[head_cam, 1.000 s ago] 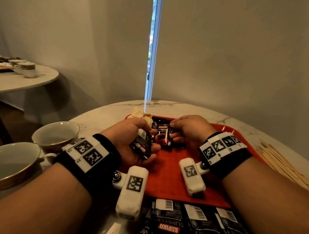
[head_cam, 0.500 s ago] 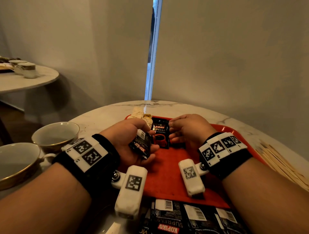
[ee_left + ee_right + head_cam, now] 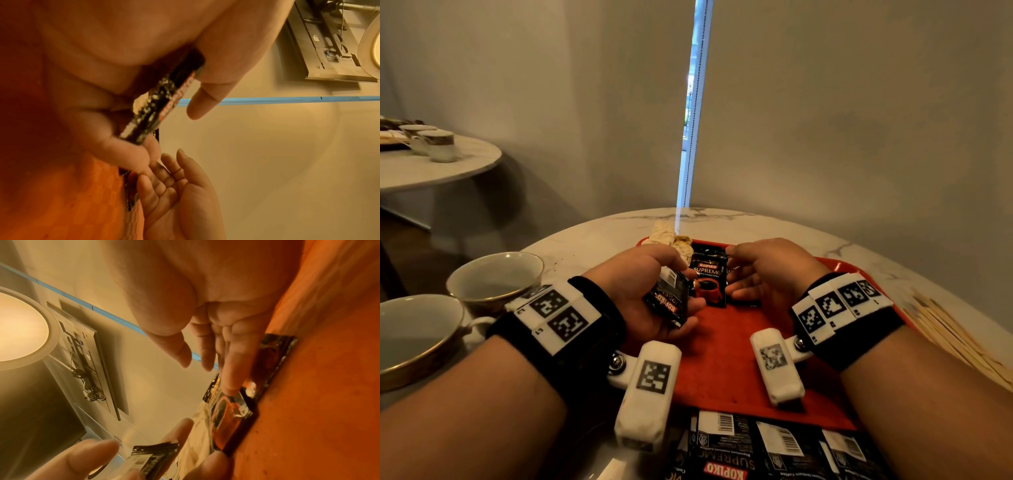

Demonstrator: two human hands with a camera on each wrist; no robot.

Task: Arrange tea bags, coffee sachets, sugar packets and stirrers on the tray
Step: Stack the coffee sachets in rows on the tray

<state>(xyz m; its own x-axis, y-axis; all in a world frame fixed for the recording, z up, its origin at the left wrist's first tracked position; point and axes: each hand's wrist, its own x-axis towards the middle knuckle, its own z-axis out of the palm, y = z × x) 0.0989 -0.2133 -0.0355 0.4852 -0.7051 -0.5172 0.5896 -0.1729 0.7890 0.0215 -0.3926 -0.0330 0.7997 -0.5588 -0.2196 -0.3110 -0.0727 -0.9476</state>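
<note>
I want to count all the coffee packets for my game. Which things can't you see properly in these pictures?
- Sachets in the left hand: the head view shows a stack, fingers cover it, count unclear.
- Sachets on the red tray: the right hand hides some beside the front one.
- Near strip of packets: cut off by the bottom edge.
- Stirrers: blurred, run off the right edge.
- Tea bags: partly behind the left hand.

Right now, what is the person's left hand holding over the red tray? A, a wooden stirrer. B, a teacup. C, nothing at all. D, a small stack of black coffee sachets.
D: the left hand has its thumb and fingers curled round a small stack of black coffee sachets above the red tray, while the wooden stirrers lie on the table to the right and the teacups stand to the left.
</note>
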